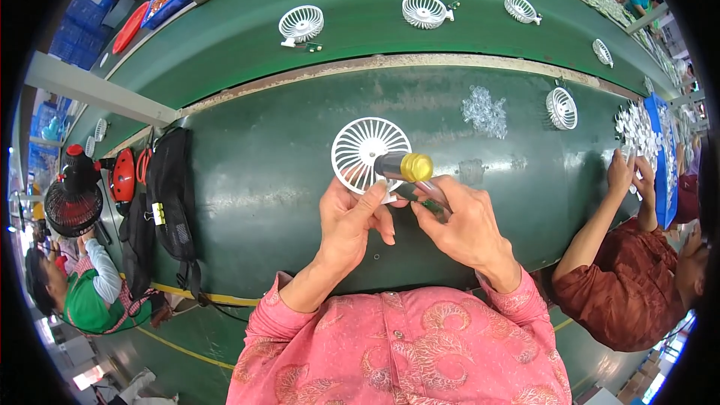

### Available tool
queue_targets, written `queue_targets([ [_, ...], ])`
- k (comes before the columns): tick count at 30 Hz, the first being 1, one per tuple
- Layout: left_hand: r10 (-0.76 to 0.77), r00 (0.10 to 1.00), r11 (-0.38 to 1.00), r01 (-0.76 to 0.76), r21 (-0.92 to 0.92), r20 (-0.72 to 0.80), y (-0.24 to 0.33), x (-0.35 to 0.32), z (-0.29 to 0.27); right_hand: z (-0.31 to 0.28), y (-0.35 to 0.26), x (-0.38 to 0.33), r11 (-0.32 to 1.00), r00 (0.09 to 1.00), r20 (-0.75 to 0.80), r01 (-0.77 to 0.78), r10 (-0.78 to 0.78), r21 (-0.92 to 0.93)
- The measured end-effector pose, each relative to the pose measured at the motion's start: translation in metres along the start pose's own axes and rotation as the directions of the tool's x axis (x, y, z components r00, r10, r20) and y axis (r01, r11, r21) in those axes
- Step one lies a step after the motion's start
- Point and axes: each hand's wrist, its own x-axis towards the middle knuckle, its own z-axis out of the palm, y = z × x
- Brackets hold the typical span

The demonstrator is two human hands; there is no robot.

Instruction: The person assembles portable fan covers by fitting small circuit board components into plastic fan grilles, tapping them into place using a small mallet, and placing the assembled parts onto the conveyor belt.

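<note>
A round white fan guard (372, 151) with radiating ribs is tilted in front of me above the green bench. My left hand (349, 221) is closed on its lower rim, thumb on top and fingers partly underneath. My right hand (466, 226) is closed beside that rim, its fingers around a small dark green circuit board (433, 207). A dark cylinder with a yellow end (411, 166) lies across the guard's right half, close to my right fingers. What supports this cylinder is hidden.
Small clear pieces (485, 111) and another white guard (562, 109) lie on the bench. More guards (301, 24) sit on the far green belt. A black bag (171, 195) lies left. A co-worker's hands (628, 172) handle white parts by a blue tray (663, 157).
</note>
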Motion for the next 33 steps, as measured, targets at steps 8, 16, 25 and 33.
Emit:
queue_targets([
  [8,-0.195,0.981,0.977,0.195,-0.089,0.006,0.005,0.004,-0.005,-0.007,-0.014,0.005,0.965,0.984,0.045,-0.177,0.172,0.194],
  [16,-0.359,0.931,0.920,0.342,-0.191,-0.060,-0.008,-0.005,0.000,0.012,-0.017,-0.003,0.969,0.976,0.089,0.211,-0.201,-0.128],
  [25,-0.410,0.911,0.912,0.411,-0.015,0.048,-0.001,-0.015,-0.016,0.016,-0.006,0.007,0.990,0.987,-0.086,0.140,-0.138,0.016],
  [33,0.494,0.719,0.159,-0.627,0.762,0.489,-0.022,-0.029,-0.020,0.013,0.020,0.036,0.662,0.831,0.202,-0.539,0.518,0.521],
])
